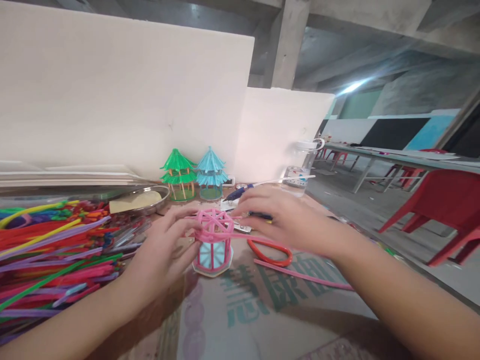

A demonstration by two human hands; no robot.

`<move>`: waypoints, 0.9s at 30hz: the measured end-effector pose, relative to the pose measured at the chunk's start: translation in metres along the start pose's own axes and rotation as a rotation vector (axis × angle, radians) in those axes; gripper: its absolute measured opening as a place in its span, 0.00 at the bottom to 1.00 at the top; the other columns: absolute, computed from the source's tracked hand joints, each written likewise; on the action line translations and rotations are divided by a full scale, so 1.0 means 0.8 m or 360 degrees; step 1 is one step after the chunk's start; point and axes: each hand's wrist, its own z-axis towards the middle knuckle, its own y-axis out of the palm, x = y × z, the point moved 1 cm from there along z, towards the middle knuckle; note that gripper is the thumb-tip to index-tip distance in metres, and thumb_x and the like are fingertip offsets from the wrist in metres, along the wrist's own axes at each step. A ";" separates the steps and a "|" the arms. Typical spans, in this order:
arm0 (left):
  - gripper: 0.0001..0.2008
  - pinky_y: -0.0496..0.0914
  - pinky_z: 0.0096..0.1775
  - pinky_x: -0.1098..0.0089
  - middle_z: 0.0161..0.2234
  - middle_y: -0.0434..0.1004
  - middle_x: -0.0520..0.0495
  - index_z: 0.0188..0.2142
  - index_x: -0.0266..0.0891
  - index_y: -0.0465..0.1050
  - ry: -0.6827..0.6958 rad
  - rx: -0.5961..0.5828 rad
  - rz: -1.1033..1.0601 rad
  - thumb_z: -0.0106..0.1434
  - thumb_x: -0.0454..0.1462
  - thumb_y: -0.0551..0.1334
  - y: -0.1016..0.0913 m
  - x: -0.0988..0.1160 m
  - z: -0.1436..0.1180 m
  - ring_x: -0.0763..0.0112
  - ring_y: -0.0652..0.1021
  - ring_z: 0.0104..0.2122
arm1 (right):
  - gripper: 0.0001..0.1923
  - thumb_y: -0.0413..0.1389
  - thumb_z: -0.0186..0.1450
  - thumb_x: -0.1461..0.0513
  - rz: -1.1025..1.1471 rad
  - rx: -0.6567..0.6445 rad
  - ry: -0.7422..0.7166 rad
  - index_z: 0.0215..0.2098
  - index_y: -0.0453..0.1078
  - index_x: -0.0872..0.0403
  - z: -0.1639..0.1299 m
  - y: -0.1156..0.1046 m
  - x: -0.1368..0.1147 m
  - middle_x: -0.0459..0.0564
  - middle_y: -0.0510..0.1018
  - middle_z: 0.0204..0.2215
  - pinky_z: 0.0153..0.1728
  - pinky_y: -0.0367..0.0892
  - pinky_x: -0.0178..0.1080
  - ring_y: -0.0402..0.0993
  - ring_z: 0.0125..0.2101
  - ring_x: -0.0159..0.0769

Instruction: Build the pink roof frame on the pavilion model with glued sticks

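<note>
Head camera view takes in a small pink frame [212,236] standing upright on the counter [285,320], between the two hands, its posts rising from a flat, pale base [212,256] with radiating spokes. By the left hand [170,247] the frame is steadied: its fingers are curled against the left side of the upper band and appear to be gripping it there. By the right hand [285,215] the other side is approached, the fingertips bent in close to the upper band; whether anything is pinched between them cannot be told. From that band a pink strip [245,236] is stretched to the right, below the right hand. The step in hand is judged to be the fitting of this strip around the top of the frame. For the next move, a firm hold by the left fingers seems to be called for, with the strip kept taut and laid evenly along the band, so that the thin posts are not pulled askew. Should trimming be needed, orange-handled scissors [270,260] are placed just beside, near another length of pink material [300,276] that is laid on the counter.
</note>
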 end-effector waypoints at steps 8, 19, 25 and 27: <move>0.35 0.71 0.56 0.48 0.62 0.66 0.34 0.65 0.46 0.51 -0.0492 -0.0180 -0.0661 0.63 0.45 0.64 0.031 -0.018 -0.019 0.49 0.73 0.59 | 0.12 0.52 0.67 0.59 -0.0060 0.0100 0.0669 0.37 0.78 0.55 -0.017 -0.047 0.074 0.52 0.83 0.34 0.34 0.69 0.39 0.77 0.33 0.39; 0.36 0.69 0.58 0.50 0.65 0.62 0.38 0.67 0.50 0.46 -0.0402 -0.0265 -0.0648 0.66 0.41 0.62 0.029 -0.010 -0.017 0.51 0.70 0.61 | 0.22 0.59 0.68 0.53 0.0072 -0.0423 0.0093 0.57 0.69 0.51 -0.007 -0.016 -0.025 0.51 0.81 0.47 0.41 0.69 0.38 0.77 0.42 0.39; 0.29 0.70 0.58 0.53 0.62 0.67 0.40 0.65 0.46 0.50 -0.0377 -0.0269 -0.0605 0.67 0.38 0.57 0.028 -0.005 -0.016 0.55 0.72 0.60 | 0.21 0.52 0.66 0.73 -0.0297 -0.0363 -0.0053 0.54 0.73 0.52 -0.006 0.016 -0.030 0.52 0.81 0.42 0.39 0.66 0.38 0.77 0.40 0.39; 0.29 0.68 0.59 0.52 0.63 0.65 0.40 0.65 0.46 0.51 -0.0389 -0.0261 -0.0569 0.66 0.38 0.58 0.029 -0.005 -0.016 0.56 0.71 0.60 | 0.23 0.50 0.65 0.75 -0.0306 -0.0259 -0.0099 0.51 0.75 0.52 -0.006 0.020 -0.024 0.50 0.81 0.39 0.37 0.64 0.37 0.76 0.37 0.37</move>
